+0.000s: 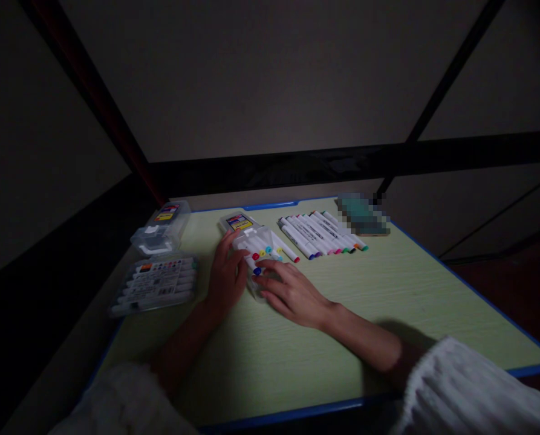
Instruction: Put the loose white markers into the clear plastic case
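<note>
Marker case (pixel 259 295), clear and open, sits on the green table (pixel 342 356) between the 2 hands, holding white markers with coloured ends. The right hand (pixel 294 291) bends its fingers at a blue-ended marker (pixel 257 271); the left hand (pixel 227 272) curves along the case's left side. I cannot tell whether either pinches anything. Farther left lies 1 filled case (pixel 158 284); beyond, 1 red-ended marker (pixel 289 244) and a marker row (pixel 317 232).
</note>
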Available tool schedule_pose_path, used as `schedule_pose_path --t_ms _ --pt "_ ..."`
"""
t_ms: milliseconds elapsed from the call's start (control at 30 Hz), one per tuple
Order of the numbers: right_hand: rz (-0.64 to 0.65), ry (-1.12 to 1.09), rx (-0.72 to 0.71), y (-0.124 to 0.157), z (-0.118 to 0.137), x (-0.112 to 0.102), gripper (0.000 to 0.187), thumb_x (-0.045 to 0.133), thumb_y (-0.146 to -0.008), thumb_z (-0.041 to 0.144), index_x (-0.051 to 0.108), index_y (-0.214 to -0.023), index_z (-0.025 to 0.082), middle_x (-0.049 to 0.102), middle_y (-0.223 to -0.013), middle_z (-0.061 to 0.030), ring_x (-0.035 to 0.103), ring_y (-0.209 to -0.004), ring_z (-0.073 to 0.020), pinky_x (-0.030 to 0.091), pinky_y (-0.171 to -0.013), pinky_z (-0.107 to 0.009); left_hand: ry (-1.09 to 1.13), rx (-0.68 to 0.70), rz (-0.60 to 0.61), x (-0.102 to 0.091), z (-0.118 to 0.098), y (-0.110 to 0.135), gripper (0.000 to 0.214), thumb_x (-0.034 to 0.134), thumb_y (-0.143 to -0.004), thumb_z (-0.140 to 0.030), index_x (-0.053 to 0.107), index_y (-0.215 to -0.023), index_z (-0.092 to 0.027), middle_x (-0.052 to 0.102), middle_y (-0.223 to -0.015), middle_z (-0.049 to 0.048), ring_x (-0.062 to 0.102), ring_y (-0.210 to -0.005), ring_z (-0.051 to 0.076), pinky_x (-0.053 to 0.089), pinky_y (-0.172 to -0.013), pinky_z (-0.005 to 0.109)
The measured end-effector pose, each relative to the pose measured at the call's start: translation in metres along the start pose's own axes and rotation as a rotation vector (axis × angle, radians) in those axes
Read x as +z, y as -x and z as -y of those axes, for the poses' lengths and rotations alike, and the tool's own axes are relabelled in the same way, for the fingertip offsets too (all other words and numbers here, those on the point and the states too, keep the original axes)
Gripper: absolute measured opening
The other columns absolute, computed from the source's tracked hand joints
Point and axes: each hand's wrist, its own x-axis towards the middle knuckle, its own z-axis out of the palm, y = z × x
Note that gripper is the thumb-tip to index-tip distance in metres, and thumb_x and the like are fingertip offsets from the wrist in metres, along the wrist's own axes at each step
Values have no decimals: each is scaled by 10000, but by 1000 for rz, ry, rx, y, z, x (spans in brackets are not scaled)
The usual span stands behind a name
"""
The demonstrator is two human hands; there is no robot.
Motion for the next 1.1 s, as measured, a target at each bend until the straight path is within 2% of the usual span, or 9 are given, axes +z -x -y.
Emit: schedule_pose_path --t_ms 200,467,733,933,1100 --pt "12 7 -17 -2 0 -2 311 400 -887 259 585 -1081 101 525 -1218 -157 517 -1019 -250 465 -845 -418 21 24 -6 -1 0 -1 153 393 -833 -112 534 -833 -171 441 -1285 95 399 -1238 223 356 -1032 450" --pt "4 -16 -14 -2 -1 -3 284 389 -895 257 597 -1042 131 557 -1216 -110 518 -977 -231 453 -816 -403 -6 21 -6 0 2 0 131 412 -823 -132 537 -815 -172 442 -1284 95 395 -1240 233 368 -1023 454" --pt "4 -34 7 -2 -2 -2 280 394 -892 259 588 -1053 139 542 -1220 -129 517 -1005 -237 451 -828 -418 -29 111 18 -3 1 0 234 437 -793 -114 588 -941 -214 371 -1358 59 349 -1273 251 366 -1006 483" --pt "-101 -90 59 1 -5 2 240 407 -888 247 584 -1014 145 543 -1136 -132 507 -1050 -227 456 -869 -405 -70 195 -3 -5 -3 1 293 461 -748 -81 586 -962 -236 345 -1393 34 281 -1316 274 262 -1039 556" --pt "-170 -154 104 3 -9 3 212 407 -887 231 575 -994 159 528 -1086 -126 498 -1043 -215 460 -881 -403 -70 211 7 -5 -5 2 291 482 -724 -72 583 -931 -250 351 -1396 30 295 -1314 265 274 -1026 564"
